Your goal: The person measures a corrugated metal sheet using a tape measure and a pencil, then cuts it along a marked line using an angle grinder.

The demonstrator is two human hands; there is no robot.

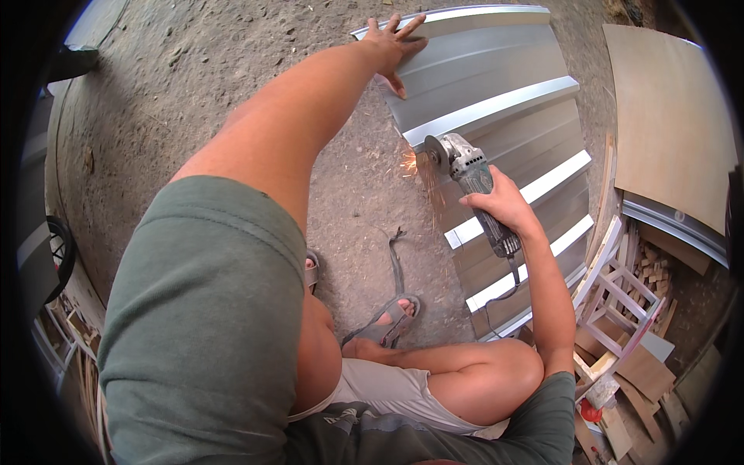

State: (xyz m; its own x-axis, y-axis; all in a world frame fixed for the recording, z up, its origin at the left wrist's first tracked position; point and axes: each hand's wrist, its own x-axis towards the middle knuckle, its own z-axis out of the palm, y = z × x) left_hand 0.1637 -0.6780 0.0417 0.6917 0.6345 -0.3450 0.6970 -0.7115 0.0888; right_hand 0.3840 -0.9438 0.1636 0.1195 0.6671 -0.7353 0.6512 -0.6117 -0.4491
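A ribbed grey metal roofing sheet [504, 101] lies on the dirt ground. My left hand [394, 46] presses flat on its far left corner, fingers spread. My right hand [504, 205] grips the body of an angle grinder [465, 167]. The grinder's disc [430, 155] touches the sheet's left edge and throws orange sparks [409, 163]. Its cable runs down toward my knee.
A plywood board [670, 116] lies at the right. A small white wooden frame [620, 291] and wood offcuts [651, 267] sit below it. My sandalled foot [391, 318] rests on the dirt beside a strap. A wheel [58, 248] shows at the left edge.
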